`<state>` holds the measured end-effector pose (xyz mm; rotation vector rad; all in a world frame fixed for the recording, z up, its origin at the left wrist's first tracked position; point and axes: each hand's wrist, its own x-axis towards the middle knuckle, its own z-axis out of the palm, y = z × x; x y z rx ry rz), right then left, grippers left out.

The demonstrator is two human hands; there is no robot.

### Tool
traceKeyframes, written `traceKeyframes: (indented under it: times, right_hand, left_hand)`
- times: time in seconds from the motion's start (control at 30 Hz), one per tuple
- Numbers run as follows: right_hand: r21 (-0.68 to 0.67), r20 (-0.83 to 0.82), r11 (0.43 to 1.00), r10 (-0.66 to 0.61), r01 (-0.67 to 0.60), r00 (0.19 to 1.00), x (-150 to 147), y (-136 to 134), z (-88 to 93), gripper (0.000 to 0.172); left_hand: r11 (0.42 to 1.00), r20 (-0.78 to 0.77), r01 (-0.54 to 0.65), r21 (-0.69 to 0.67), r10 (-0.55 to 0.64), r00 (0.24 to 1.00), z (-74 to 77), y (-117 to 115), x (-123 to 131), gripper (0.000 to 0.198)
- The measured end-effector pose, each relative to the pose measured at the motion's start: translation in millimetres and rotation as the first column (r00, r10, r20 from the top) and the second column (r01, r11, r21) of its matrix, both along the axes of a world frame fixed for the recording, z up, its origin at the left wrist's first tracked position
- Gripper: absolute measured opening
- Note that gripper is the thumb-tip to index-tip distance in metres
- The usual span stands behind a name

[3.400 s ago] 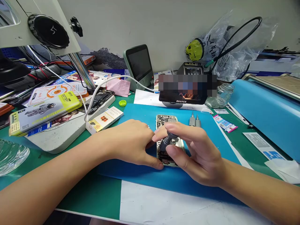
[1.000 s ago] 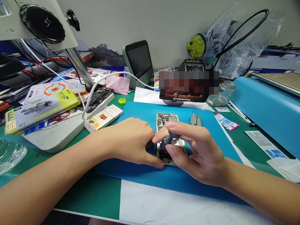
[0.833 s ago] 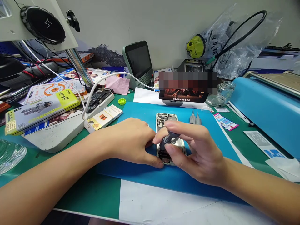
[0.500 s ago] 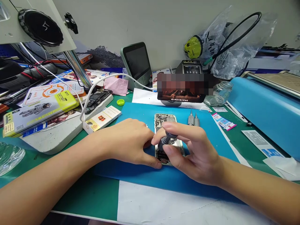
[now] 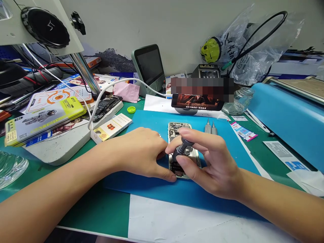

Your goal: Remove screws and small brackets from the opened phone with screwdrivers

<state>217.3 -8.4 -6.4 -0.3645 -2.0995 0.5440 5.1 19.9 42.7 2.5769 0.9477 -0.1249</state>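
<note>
An opened phone [image 5: 178,129] with its insides showing lies lengthwise on a blue mat [image 5: 152,121]. My left hand [image 5: 141,153] rests on the mat against the phone's left edge, fingers curled and thumb pressed at its near corner, holding it steady. My right hand [image 5: 212,162] pinches a small grey screwdriver [image 5: 180,150] between thumb and fingers, its tip down inside the phone's lower half. Where the tip meets the phone is hidden by my fingers.
Two spare screwdrivers [image 5: 210,128] lie on the mat right of the phone. A second phone [image 5: 197,102] showing video stands behind it, with a glass jar [image 5: 239,99] beside. A microscope base [image 5: 63,141], a cigarette pack [image 5: 112,126] and boxes crowd the left; a blue roll [image 5: 286,121] lies at right.
My right fingers have shifted slightly round the screwdriver, as in turning it. Both hands stay at the phone. The view wobbles a little.
</note>
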Motion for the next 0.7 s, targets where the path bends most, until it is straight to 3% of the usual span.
traceKeyframes:
  times: [0.7]
  right_hand:
    - [-0.010,-0.002,0.999,0.037,-0.037,0.999,-0.6,2.1,-2.5,0.069]
  left_hand:
    - [0.999,0.020,0.009,0.045,-0.009,1.000,-2.2,-1.8,-1.0,0.056]
